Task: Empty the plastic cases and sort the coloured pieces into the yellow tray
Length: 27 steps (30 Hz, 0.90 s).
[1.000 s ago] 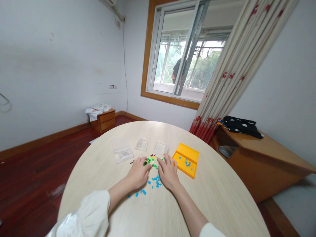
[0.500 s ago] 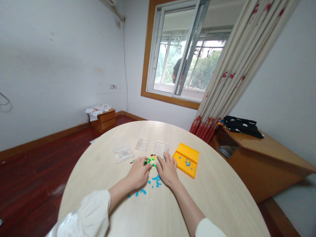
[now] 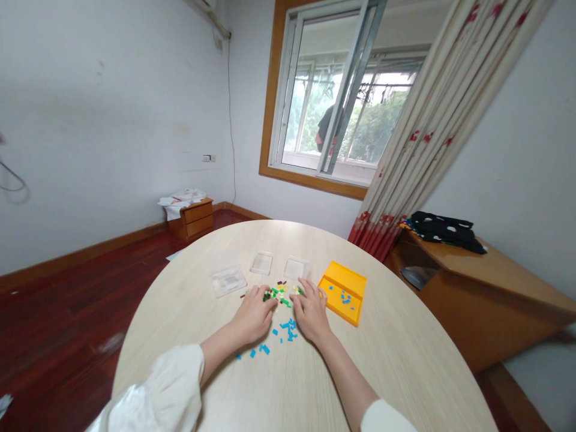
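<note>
A mixed pile of small toy bricks [image 3: 282, 294], green, yellow, cream and brown, lies between my hands. My left hand [image 3: 255, 312] rests at its left side, fingers bent and apart, fingertips at the green bricks. On the pile's right, my right hand [image 3: 311, 309] lies palm down with its fingers spread, touching a few pieces; what is under the fingers is hidden. Nearer to me are loose blue bricks [image 3: 288, 330], and a few more blue bricks [image 3: 265, 349] lie below my left hand. Beyond my right fingertips is an open yellow case [image 3: 344, 273] with several blue bricks in it.
Behind the pile stand a clear lidded box [image 3: 228, 281] and two clear plastic trays, the middle tray [image 3: 261, 263] and the right tray [image 3: 294, 268]. All rest on a round pale wooden table [image 3: 405, 354]. A wooden desk [image 3: 486, 282] stands at the right.
My right hand has shifted slightly right, away from the left, widening the gap and showing more of the pile. My left hand stays nearly in place. The view has turned slightly.
</note>
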Tool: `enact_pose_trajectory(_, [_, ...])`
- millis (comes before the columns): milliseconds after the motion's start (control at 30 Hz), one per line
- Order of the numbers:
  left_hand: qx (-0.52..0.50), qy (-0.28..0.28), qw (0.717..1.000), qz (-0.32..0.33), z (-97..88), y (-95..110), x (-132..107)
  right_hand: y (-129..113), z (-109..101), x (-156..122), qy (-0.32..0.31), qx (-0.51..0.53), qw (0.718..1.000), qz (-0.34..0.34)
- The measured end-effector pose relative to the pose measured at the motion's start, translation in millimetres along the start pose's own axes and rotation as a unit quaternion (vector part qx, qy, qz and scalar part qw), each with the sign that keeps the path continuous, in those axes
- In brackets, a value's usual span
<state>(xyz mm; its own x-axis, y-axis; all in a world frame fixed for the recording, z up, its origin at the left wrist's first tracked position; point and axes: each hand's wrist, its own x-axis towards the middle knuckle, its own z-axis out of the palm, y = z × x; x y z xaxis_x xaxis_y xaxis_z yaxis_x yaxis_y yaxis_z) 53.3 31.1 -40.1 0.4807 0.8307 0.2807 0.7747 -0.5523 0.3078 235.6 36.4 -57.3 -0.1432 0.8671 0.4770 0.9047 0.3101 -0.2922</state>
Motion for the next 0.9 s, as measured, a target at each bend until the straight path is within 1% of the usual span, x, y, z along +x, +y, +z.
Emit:
enact_pose_trajectory(167, [-0.006, -0.009, 1.000, -0.006, -1.8, -2, -1, 4, -6, -9, -0.019, 0.022, 1.000, 0.006])
enact_pose_trajectory(333, [-0.008, 0.000, 1.000, -0.003, -1.7, -4, -1, 5, -9, -19, -0.032, 0.032, 0.999, -0.006])
enact_pose_trajectory(567, [-0.020, 0.032, 0.999, 0.009, 0.3, -10, -3, -1, -15, -24, -0.035, 0.054, 0.997, -0.047])
enact_pose_trajectory(667, [-0.030, 0.048, 0.998, 0.018, 0.2, -12, -3, -3, -17, -24, -0.056, 0.083, 0.993, -0.060])
enact_pose_trajectory(767, [-0.047, 0.078, 0.996, 0.022, -0.1, -15, -1, -3, -18, -26, -0.078, 0.112, 0.988, -0.077])
enact_pose_trajectory(800, [-0.053, 0.090, 0.994, 0.022, -0.2, -17, -1, -3, -18, -27, -0.069, 0.118, 0.988, -0.076])
enact_pose_trajectory(900, [-0.073, 0.110, 0.991, 0.017, -1.3, -20, 0, 4, -19, -31, -0.003, 0.119, 0.992, -0.045])
